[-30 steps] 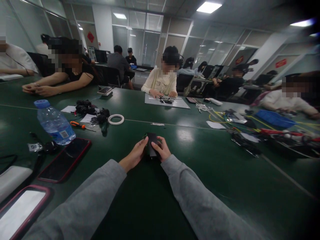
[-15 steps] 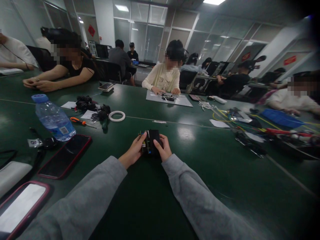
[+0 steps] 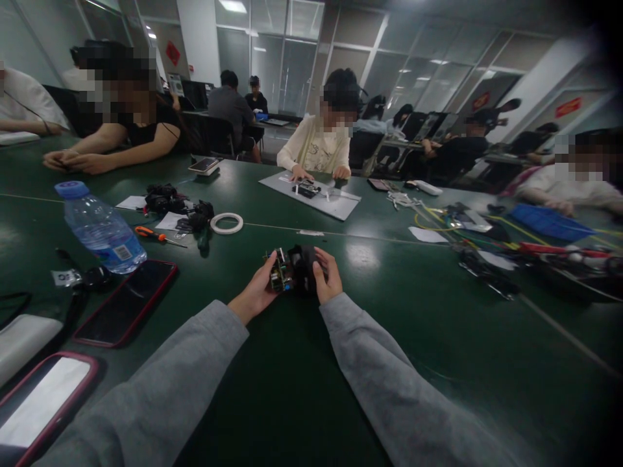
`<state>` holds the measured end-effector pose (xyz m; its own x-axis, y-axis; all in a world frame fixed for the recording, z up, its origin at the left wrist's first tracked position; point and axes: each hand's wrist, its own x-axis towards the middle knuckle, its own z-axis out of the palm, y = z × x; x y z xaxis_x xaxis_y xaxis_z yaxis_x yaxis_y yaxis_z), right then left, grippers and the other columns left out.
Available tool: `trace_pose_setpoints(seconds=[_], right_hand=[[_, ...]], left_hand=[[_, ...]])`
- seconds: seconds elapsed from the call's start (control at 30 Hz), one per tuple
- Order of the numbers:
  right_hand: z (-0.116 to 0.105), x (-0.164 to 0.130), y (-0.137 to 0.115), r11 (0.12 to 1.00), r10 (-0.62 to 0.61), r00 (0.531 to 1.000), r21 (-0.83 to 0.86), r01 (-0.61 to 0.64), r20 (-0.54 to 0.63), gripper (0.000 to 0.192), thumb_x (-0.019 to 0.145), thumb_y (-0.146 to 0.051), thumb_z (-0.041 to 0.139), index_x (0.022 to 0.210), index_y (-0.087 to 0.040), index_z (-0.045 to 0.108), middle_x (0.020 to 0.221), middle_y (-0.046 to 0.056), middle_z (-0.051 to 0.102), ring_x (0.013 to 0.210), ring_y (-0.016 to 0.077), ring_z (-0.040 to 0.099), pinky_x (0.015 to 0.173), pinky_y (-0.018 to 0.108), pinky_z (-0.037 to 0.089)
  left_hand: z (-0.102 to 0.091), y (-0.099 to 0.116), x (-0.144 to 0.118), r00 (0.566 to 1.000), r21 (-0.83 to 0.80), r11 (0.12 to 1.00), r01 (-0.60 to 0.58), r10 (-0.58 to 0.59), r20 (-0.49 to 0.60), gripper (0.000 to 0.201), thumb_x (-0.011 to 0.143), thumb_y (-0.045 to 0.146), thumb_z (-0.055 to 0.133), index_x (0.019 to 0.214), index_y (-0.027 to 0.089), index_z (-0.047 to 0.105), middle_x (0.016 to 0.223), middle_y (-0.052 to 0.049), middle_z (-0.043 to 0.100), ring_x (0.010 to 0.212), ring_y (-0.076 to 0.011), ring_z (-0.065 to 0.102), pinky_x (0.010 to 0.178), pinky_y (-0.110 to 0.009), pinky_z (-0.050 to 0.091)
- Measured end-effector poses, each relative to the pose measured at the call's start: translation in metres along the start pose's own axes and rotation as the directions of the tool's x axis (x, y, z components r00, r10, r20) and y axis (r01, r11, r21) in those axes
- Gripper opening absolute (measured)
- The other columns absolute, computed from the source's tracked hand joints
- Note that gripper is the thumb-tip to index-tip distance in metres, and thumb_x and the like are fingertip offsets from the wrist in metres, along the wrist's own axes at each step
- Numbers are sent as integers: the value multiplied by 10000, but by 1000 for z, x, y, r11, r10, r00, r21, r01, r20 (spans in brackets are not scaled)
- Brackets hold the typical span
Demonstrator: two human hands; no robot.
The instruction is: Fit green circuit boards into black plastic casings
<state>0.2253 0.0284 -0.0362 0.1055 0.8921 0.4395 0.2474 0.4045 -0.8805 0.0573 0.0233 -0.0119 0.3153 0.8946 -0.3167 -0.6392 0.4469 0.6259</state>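
Note:
My left hand (image 3: 256,290) is closed on a small circuit board assembly (image 3: 281,271), thumb along its upper left edge. Green, yellow and blue parts show on the board. Just to the right, my right hand (image 3: 329,277) grips a black plastic housing (image 3: 304,269), its fingers wrapped over the right side. The housing is tilted, and its hollow side faces the board. Board and housing lie close side by side above the green table (image 3: 292,363); whether they still touch at the lower edge I cannot tell.
A water bottle (image 3: 100,227), a dark phone (image 3: 127,305) and a second phone (image 3: 43,402) lie left. Beyond are an orange screwdriver (image 3: 158,236), black cables (image 3: 168,198) and a white ring (image 3: 226,224). Tangled wires and a blue tray (image 3: 549,222) are right. A co-worker opposite handles a grey board (image 3: 335,206).
The black housing has tipped and moved right, away from the circuit board, with my right hand. A gap now shows between them. Opposite, the co-worker's grey board has turned and shifted left.

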Motion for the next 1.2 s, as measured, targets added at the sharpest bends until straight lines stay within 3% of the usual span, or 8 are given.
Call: trace_pose_setpoints(seconds=[0.2,0.4,0.57,0.73,0.9,1.0,1.1,1.2], right_hand=[[0,-2,14,990,-27,999,-138,23,-26,497,888,-571,428,1191,-209,581,1151,109,478,1153,235,457,1091,443,325],[-3,-4,21,955,7,1000,-297,-2,15,797,554,-528,785,1229,-190,530,1186,114,360,1195,292,374,1090,457,329],[-10,-5,13,941,-63,997,-330,72,40,595,617,-387,725,1136,-179,523,1117,116,459,1083,281,470,1003,472,397],[-14,-10,6,955,64,998,-288,-68,-26,505,730,-413,648,1166,-200,509,1063,107,566,984,273,551,934,477,432],[-15,-6,6,955,-15,1000,-297,10,-15,568,596,-411,767,1087,-193,583,1078,126,581,1042,322,530,981,535,386],[-16,-5,7,954,-29,999,-298,33,15,550,610,-401,741,1099,-201,590,1110,120,584,1070,326,519,995,550,375],[-37,-16,5,961,-28,999,-276,19,-29,507,666,-440,696,1123,-246,592,1124,87,592,1078,309,528,1009,548,367],[-93,-34,1,953,-73,970,-303,-2,-234,497,663,-515,707,1113,-328,611,1131,94,589,1071,314,532,1022,535,349]], left_hand=[[-4,-1,1,999,-3,1000,11,-11,37,415,812,495,610,1045,153,634,1001,-91,688,880,-193,657,832,-340,523],[-5,-1,2,999,-32,999,18,-17,45,415,832,499,582,1040,143,628,1011,-103,691,904,-191,663,838,-324,522],[-2,1,-2,997,-42,998,39,-36,70,426,840,511,559,1035,136,605,1058,-138,675,959,-231,665,845,-364,529],[1,1,-5,997,-40,999,16,-14,70,453,833,521,564,1108,161,559,1199,-154,623,1022,-245,653,849,-386,530],[2,2,-7,997,-47,999,14,-11,71,488,831,555,542,1141,177,548,1274,-146,584,1077,-253,627,861,-405,531],[1,4,-7,996,-70,998,6,1,95,528,840,589,497,1174,183,545,1311,-138,560,1138,-265,588,883,-431,526],[0,6,-7,996,-100,995,-2,11,93,539,846,602,471,1176,185,561,1318,-128,555,1186,-271,552,910,-447,516],[0,7,-6,998,-136,990,21,-12,69,537,845,601,476,1178,190,564,1313,-117,560,1200,-266,540,923,-453,510]])
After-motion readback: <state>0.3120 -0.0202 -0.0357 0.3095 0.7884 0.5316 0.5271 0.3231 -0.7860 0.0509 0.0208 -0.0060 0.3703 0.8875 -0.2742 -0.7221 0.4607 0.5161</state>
